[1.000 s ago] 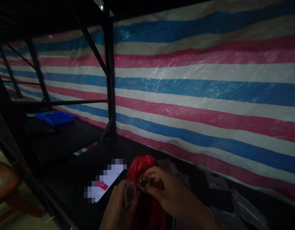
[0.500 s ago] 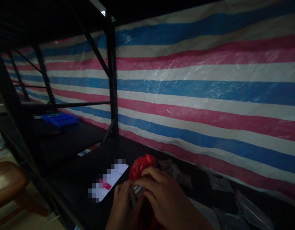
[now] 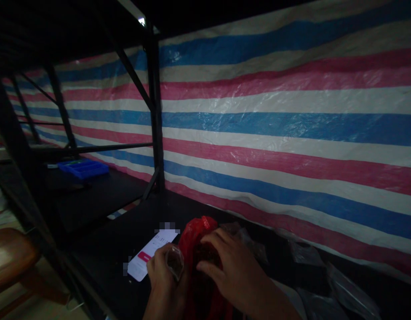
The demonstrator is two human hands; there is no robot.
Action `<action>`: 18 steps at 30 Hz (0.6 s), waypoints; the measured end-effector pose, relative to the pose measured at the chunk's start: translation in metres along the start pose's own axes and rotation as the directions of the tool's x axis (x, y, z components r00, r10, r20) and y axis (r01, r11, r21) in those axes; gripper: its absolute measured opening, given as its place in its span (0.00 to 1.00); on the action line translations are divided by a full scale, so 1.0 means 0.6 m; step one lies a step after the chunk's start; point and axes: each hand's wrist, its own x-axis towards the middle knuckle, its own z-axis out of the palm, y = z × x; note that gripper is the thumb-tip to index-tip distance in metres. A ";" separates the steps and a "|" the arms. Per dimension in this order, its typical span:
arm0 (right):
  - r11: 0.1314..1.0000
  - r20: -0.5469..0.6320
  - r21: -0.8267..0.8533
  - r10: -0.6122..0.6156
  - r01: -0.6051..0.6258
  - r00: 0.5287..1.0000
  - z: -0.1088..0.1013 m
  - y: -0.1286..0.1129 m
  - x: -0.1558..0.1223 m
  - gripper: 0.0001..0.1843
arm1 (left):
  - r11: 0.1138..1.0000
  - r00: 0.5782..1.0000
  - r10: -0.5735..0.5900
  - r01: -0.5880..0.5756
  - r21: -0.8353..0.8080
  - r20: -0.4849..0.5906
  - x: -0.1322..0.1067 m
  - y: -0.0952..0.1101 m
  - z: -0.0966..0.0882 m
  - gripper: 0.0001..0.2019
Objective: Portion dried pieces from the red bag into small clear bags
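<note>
While glossy, wrinkled plastic sheeting (image 3: 285,129) striped blue, white and pink fills the back, a black metal rack (image 3: 156,115) stands before it, its straight bars carrying a flat black shelf (image 3: 118,240). Beyond the rack's lower left edge sits a rounded, shiny brown wooden stool (image 3: 12,253). Farther back lies a shallow blue plastic tray (image 3: 83,169) with something green in it. Nearer, a crumpled red plastic bag (image 3: 192,233) stands between the two hands, its mouth open on dark brownish contents too dim to identify. The right grip (image 3: 230,262) is at that mouth, thumb and fingers parted over the contents; the left grip (image 3: 163,269), just beside the bag, is closed around a small clear plastic pouch (image 3: 175,262), its mouth gaping upward. Left of the red bag lies a flat, lit phone (image 3: 154,253); to the right, thin, creased clear plastic packets (image 3: 352,289) are scattered.
</note>
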 end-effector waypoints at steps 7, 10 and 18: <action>0.999 0.118 0.039 -0.023 0.018 0.993 0.015 -0.055 -0.012 0.13 | 0.996 0.997 -0.030 0.036 -0.077 0.077 -0.011 0.020 0.001 0.22; 0.998 0.022 0.022 -0.056 0.056 0.998 0.005 -0.042 -0.011 0.04 | 0.994 0.986 -0.054 0.067 -0.083 0.157 -0.018 0.038 -0.010 0.30; 0.996 -0.071 0.078 0.038 -0.033 0.997 -0.057 -0.016 -0.013 0.10 | 0.988 0.961 0.156 -0.153 -0.031 0.228 -0.073 0.049 -0.009 0.38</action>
